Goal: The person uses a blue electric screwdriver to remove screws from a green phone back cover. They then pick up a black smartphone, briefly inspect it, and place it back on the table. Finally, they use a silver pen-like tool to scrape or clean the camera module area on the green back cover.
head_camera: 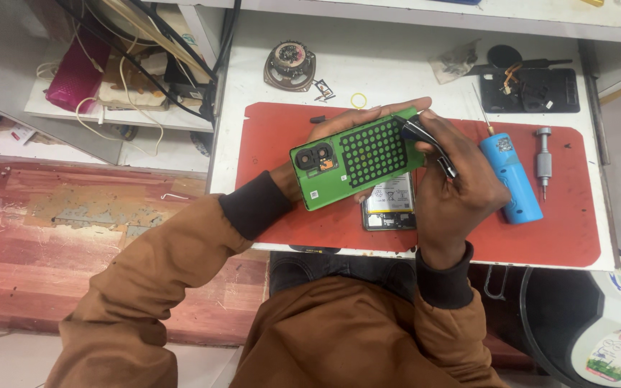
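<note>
My left hand holds a green phone back cover from underneath, inner side up, with a black dotted pad and a camera cutout showing. My right hand grips black tweezers, and their tip touches the cover's right end. Below the cover, an opened phone body lies on the red work mat, partly hidden by the cover and my right hand.
A blue electric screwdriver and a small metal screwdriver lie on the mat's right. At the back of the white table sit a round speaker part, a yellow ring and a black phone frame. Cables hang at left.
</note>
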